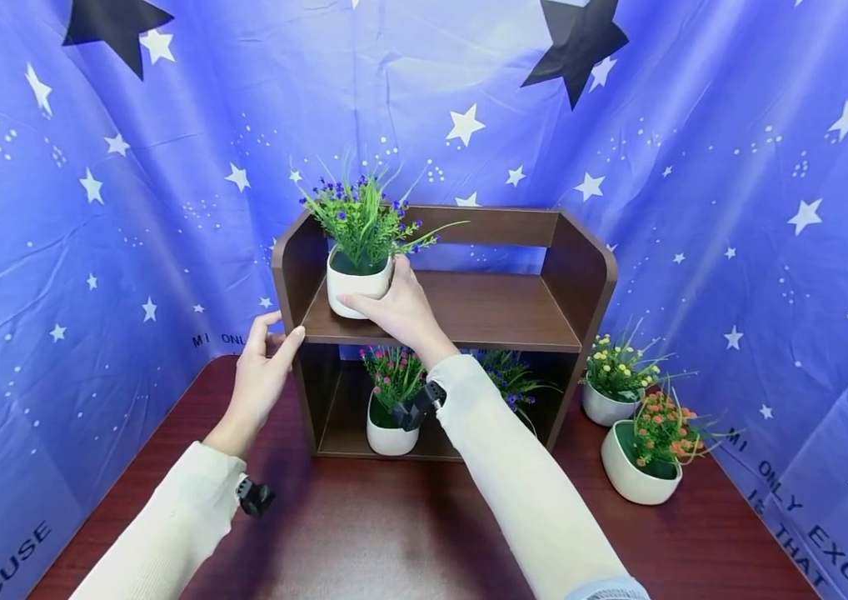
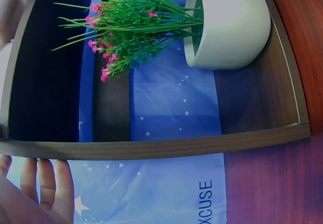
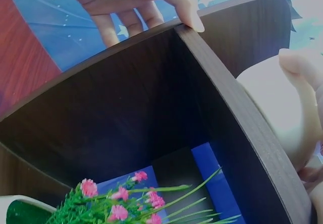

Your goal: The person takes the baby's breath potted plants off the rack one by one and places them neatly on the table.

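A white pot with a purple-flowered plant [image 1: 358, 287] is at the left of the upper board of a brown two-tier shelf [image 1: 491, 312]. My right hand [image 1: 405, 304] grips this pot from the right, thumb across its front. In the right wrist view, the pot [image 3: 280, 108] shows beside the board's edge. My left hand [image 1: 262, 375] holds the shelf's left side panel, thumb on the front edge and fingers along the outer face. In the left wrist view, its fingertips [image 2: 63, 171] meet the panel.
On the lower tier stand a pink-flowered pot [image 1: 392, 429] and, partly behind my right arm, a purple-flowered plant [image 1: 510, 379]. Right of the shelf, a yellow-flowered pot [image 1: 610, 404] and an orange-flowered pot [image 1: 641, 475] sit on the table [image 1: 364, 525]. A blue starry curtain [image 1: 192, 167] hangs behind.
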`<state>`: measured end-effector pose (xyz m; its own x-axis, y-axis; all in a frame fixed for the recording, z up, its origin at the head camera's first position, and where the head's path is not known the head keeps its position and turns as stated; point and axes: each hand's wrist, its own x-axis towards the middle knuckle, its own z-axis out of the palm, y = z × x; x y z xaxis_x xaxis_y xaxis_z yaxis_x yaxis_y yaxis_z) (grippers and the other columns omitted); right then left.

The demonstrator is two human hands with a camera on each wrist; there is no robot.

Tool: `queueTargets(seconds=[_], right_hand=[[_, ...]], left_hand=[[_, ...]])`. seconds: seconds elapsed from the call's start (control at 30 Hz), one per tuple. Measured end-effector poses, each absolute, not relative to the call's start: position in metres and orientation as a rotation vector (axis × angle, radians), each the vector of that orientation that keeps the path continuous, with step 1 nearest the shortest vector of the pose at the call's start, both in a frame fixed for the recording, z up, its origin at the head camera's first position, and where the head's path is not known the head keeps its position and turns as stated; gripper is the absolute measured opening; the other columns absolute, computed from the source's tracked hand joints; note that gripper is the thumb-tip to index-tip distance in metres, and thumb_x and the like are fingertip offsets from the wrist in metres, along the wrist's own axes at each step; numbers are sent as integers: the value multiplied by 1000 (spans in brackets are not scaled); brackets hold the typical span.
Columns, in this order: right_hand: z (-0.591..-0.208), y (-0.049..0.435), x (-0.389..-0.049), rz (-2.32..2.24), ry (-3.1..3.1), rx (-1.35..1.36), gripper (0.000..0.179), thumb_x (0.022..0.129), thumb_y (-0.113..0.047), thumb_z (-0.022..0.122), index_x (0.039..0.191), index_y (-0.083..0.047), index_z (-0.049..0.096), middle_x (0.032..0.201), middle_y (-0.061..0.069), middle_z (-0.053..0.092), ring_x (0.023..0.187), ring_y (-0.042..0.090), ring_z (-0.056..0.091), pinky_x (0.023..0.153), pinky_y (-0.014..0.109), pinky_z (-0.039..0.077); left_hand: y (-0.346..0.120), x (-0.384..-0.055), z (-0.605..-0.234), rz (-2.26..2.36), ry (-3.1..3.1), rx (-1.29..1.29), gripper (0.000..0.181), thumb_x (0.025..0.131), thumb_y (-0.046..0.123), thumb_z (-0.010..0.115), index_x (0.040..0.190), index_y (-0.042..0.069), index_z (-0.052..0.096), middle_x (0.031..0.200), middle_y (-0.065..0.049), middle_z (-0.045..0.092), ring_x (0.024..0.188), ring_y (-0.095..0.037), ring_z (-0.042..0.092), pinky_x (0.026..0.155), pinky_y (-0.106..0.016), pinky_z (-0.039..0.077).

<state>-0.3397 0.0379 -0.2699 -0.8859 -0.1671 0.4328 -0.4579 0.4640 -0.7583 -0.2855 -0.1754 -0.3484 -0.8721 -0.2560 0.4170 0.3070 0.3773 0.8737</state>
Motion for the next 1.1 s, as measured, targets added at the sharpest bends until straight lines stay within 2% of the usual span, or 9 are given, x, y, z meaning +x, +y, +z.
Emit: queueTargets(seconds=[0.17,0.7,1.1], right_hand=[[-270,38,-337,1367,-2435,565,100,75,-58,81,148,-9,33,129,5,51,115,17,53,96,36,47],[-271,61,-312,1445,-2497,575,100,77,-58,80,148,-10,29,128,5,51,117,18,52,99,41,46],[-271,88,-297,1465,-2492,629,90,78,-55,81,141,-11,34,123,4,52,109,19,55,90,41,49]], left_hand=[[-177,-285,-347,-1510,-2151,-37,47,98,42,64,136,17,54,98,-6,60,71,-15,58,66,-23,48],[-176,-285,-348,-1520,-2151,-40,47,98,40,65,137,17,53,99,-8,60,70,-15,58,66,-25,48],[-175,-284,-347,-1510,-2153,-37,46,98,40,65,137,18,54,100,-9,62,71,-18,58,66,-26,48]])
